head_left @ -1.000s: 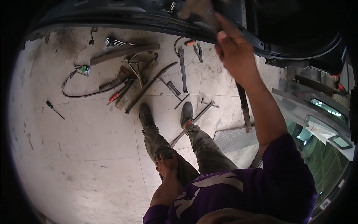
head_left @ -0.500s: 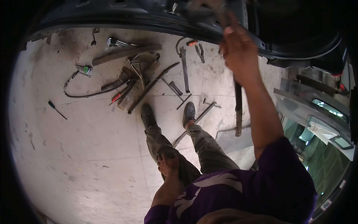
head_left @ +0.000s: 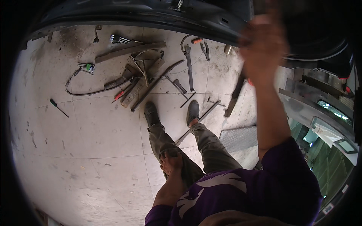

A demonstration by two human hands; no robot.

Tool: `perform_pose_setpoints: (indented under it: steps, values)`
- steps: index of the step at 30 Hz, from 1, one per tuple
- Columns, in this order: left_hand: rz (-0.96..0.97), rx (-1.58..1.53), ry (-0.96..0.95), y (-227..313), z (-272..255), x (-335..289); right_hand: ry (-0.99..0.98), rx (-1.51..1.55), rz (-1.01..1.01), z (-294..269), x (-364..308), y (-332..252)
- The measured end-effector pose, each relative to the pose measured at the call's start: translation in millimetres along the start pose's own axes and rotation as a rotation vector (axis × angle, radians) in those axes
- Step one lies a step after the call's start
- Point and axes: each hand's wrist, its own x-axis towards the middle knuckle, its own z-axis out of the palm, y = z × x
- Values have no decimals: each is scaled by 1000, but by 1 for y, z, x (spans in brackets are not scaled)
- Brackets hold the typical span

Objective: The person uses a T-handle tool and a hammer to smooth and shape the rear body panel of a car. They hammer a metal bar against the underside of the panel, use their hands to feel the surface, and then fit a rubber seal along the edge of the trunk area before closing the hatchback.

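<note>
My right hand (head_left: 264, 49) is raised at the dark car body panel (head_left: 211, 26), smeared by motion. Its fingers are closed round a long dark bar (head_left: 235, 94), whose brownish lower end slants down to the left past my forearm. The upper end of the bar is blurred against the dark panel, so its shape there cannot be made out. My left hand (head_left: 171, 162) lies on my left thigh near the knee, holding no tool, with fingers spread over the trouser cloth.
On the tiled floor lie hex key sets (head_left: 86, 67), a screwdriver (head_left: 59, 107), a hammer (head_left: 142, 67), pliers (head_left: 204, 51), a wooden strip (head_left: 130, 52) and several metal bars. A ridged metal plate (head_left: 239, 138) lies right of my feet. Vehicle parts (head_left: 320, 109) stand at the right.
My right hand has moved right and slightly up. The bar has tilted, its lower end swinging left and up. My left hand stays on the thigh.
</note>
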Motion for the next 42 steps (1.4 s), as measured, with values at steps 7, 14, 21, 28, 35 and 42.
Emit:
perform_pose_setpoints:
  steps: [7,14,21,28,35,42]
  values:
    - [13,102,2,0,-8,0,-182,82,167,15,-20,3]
    - [557,-1036,540,210,-233,70,-186,132,318,0,-24,11]
    - [760,-916,692,292,-355,86,-305,58,330,11,-24,7]
    - [922,-632,746,252,-330,133,12,454,321,17,32,-68]
    - [948,-679,862,266,-328,127,-111,55,108,23,21,-10]
    - [895,-663,822,265,-325,143,-111,180,327,29,30,-32]
